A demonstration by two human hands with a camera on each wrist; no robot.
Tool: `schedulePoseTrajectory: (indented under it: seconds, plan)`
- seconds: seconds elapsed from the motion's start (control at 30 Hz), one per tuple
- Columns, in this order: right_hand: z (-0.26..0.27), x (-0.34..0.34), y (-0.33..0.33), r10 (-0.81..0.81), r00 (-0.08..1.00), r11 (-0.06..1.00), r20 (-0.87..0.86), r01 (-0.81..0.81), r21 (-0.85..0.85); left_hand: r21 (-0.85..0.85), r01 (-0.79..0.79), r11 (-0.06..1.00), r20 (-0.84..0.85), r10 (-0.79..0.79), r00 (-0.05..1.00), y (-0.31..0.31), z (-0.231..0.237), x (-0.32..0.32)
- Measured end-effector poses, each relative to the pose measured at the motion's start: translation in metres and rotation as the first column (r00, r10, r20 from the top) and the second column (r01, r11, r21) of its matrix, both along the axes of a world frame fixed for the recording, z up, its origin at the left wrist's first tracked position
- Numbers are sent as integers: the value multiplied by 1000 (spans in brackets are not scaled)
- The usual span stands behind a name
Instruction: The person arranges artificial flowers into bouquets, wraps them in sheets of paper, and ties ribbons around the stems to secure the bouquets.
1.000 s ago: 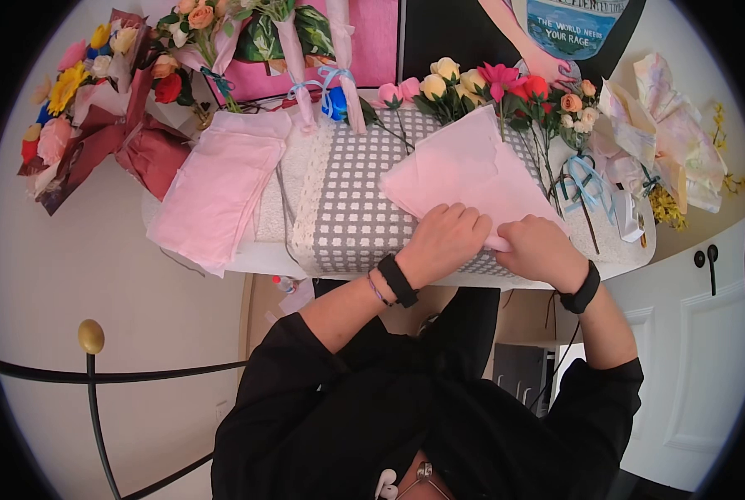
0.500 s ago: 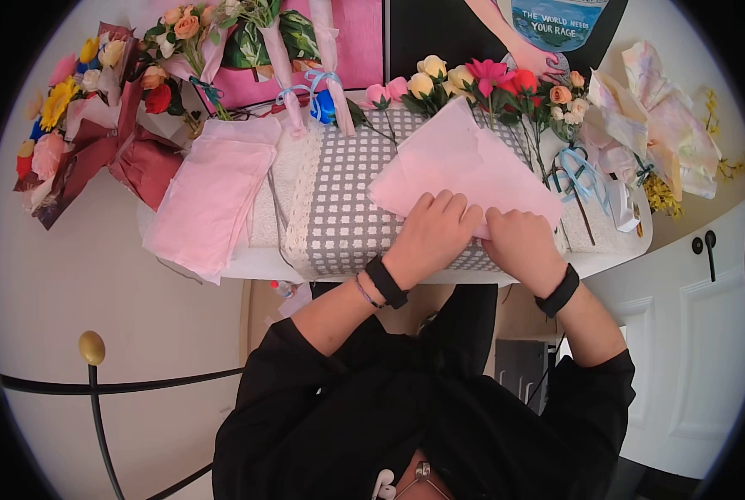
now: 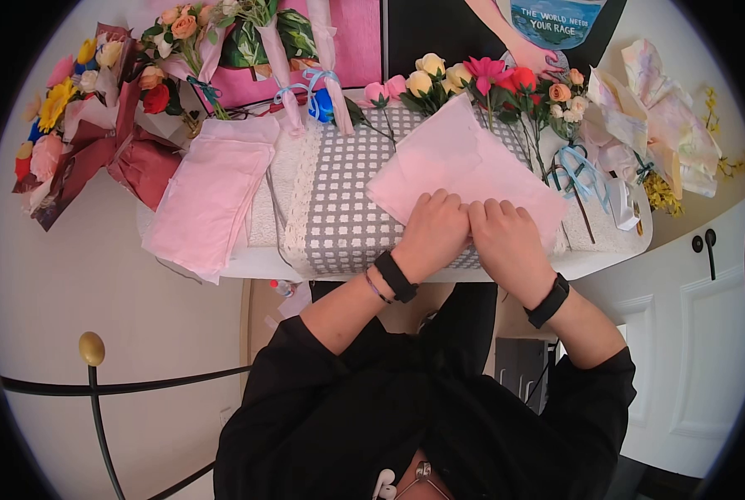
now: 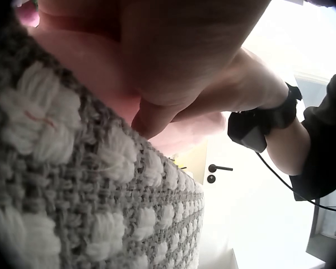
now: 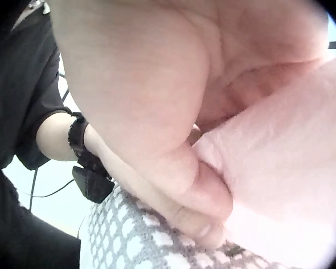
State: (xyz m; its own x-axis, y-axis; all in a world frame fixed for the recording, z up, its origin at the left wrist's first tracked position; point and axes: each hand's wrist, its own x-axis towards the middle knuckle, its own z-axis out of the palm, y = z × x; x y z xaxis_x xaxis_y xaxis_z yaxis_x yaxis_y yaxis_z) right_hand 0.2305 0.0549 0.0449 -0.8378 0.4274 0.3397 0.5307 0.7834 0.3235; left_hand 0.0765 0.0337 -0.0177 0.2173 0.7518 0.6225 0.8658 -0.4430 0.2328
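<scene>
A pink paper sheet (image 3: 481,167) lies partly unfolded over the grey checked cloth (image 3: 339,208), its front edge bunched under both hands. My left hand (image 3: 435,233) grips that edge with curled fingers, and my right hand (image 3: 510,250) grips it just beside, the two hands touching. In the right wrist view, the thumb of the right hand (image 5: 157,106) presses the pink paper (image 5: 285,168). The left wrist view has the left hand (image 4: 173,50) low over the cloth (image 4: 101,202), pink paper beneath it. The curled fingertips are mostly hidden.
A stack of pink sheets (image 3: 214,192) lies at the left of the table. Loose flowers (image 3: 439,79) line the back, with wrapped bouquets (image 3: 122,133) at the left. Light blue ribbon (image 3: 581,171) and a white box (image 3: 625,204) sit at the right, near patterned wrapping (image 3: 660,125).
Both hands have shifted left along the paper's front edge and come together, the right hand moving more. The lower edge of the paper has been gathered in.
</scene>
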Motion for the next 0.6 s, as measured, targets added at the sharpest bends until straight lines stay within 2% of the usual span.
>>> schedulePoseTrajectory:
  seconds: [0.1,0.17,0.2,0.23,0.3,0.37,0.43,0.5,0.57,0.6]
  plan:
    - [-7,2,5,-48,999,995,14,49,-83,-37,-60,997,-23,60,998,-3,-2,2]
    - [-5,4,8,-138,987,957,85,155,-246,-69,-91,993,-48,88,995,-4,-5,2]
    - [-4,6,11,-138,987,957,85,155,-247,37,-74,997,-40,76,996,-4,-6,1]
    - [-2,9,15,-103,990,946,97,128,-296,143,-58,988,-33,64,997,-5,-7,0]
    - [0,14,25,-67,992,933,106,100,-345,169,-9,986,-80,23,997,-7,-9,-3]
    - [1,17,35,67,992,887,103,-12,-462,194,42,980,-128,-17,992,-9,-11,-6]
    - [11,16,36,88,984,875,152,-4,-484,177,104,979,-150,-78,986,-11,-14,-7]
    - [11,15,34,110,974,863,200,6,-506,169,87,982,-189,-54,980,-10,-16,-8]
    - [2,16,26,23,982,957,190,33,-287,162,69,984,-226,-31,974,-9,-17,-9]
    - [2,14,21,24,981,957,190,32,-287,136,67,988,-216,-37,976,-8,-15,-9]
